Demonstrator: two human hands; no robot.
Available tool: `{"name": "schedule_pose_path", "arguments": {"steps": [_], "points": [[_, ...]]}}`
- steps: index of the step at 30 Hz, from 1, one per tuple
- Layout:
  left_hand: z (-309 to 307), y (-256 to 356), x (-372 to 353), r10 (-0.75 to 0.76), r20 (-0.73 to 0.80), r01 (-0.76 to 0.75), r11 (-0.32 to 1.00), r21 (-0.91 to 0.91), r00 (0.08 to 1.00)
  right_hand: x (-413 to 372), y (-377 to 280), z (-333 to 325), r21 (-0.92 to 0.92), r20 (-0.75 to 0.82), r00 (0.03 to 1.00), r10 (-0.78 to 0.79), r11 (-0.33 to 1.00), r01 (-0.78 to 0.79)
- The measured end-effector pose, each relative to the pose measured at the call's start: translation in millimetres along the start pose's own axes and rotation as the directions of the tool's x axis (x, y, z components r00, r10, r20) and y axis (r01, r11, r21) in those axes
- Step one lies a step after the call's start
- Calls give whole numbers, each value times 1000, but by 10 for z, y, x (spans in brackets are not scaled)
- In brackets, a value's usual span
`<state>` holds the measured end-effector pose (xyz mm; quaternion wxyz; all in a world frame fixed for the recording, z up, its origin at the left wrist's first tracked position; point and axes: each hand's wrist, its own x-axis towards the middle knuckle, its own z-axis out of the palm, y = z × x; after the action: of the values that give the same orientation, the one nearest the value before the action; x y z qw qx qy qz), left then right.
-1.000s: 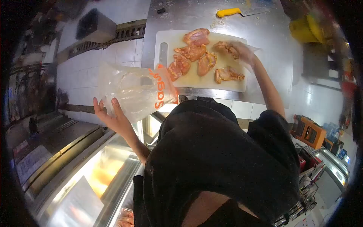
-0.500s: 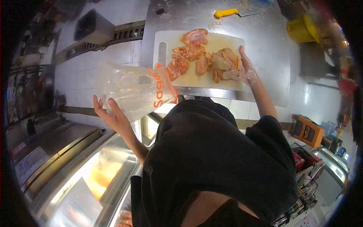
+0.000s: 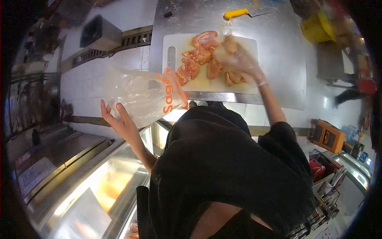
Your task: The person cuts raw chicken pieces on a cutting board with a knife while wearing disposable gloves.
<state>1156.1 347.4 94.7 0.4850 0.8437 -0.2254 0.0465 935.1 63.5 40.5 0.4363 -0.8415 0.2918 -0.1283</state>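
My left hand grips the lower left side of a clear plastic bag with orange lettering, thumb and fingers spread around it. The bag's right end overlaps the near left corner of a white cutting board. My right hand, in a clear plastic glove, is over the right part of the board, blurred by motion. It holds a piece of raw chicken, also smeared. Several other raw chicken pieces lie on the left and middle of the board. One small chicken piece sits below my right hand.
The board rests on a steel table. Behind it lies a knife with a yellow handle, among crumbs. A lit glass case stands at lower left. At right are a yellow container and an orange-black box.
My right hand has moved up and left, lifting a chicken piece off the right side of the board. My left hand and the bag have barely moved.
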Motion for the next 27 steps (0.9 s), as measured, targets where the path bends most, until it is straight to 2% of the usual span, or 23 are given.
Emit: {"name": "schedule_pose_path", "arguments": {"steps": [1,2,3,5,8,10,12,13,14,16,18,19,20,21,23,24,27], "points": [[3,-6,0,14,4,-14,1000,-1,1000,40,-166,111,-106,67,997,-27,994,34],[8,-7,-2,9,7,-9,1000,-1,1000,55,-112,305,-196,165,985,46,980,-13],[5,-7,-5,3,9,-3,1000,0,1000,52,-32,544,-407,21,997,70,912,-56],[-15,-3,-1,-13,9,13,1000,-14,1000,43,199,1028,-731,-260,966,11,651,-204],[-43,15,-25,-23,19,23,999,-25,1000,217,677,1159,-667,-215,976,32,725,-171],[-49,7,-27,-6,1,6,1000,8,1000,163,834,908,-752,-75,939,-336,638,168],[-55,1,-37,17,-28,-16,999,33,999,221,679,665,-502,-162,953,-254,853,142],[-60,-12,-34,27,-45,-25,998,49,999,250,428,492,-143,-221,973,60,985,-93],[-59,-34,-24,1,-28,0,1000,15,1000,282,298,396,229,-151,915,375,913,-337],[-55,-72,-21,-45,31,46,998,-50,999,489,455,276,121,-228,956,186,979,-162],[-55,-56,-30,-102,66,109,987,-115,993,762,580,215,-125,-226,966,-122,988,95],[-42,-45,-26,-126,86,138,979,-150,988,933,614,223,-301,-146,934,-326,914,272],[-37,-46,-18,-101,89,111,986,-127,991,1035,591,262,-451,-31,864,-503,778,437],[-40,-54,-14,-76,91,85,991,-103,993,1096,563,378,-605,88,916,-392,709,362],[-42,-30,4,-62,98,73,992,-106,993,1264,486,644,-851,246,964,-105,453,267],[-44,18,-6,-77,108,90,987,-130,991,1347,610,750,-853,185,978,-100,478,210],[-63,97,-31,-42,99,53,992,-115,994,1309,486,710,-869,203,960,-193,416,267]]}}
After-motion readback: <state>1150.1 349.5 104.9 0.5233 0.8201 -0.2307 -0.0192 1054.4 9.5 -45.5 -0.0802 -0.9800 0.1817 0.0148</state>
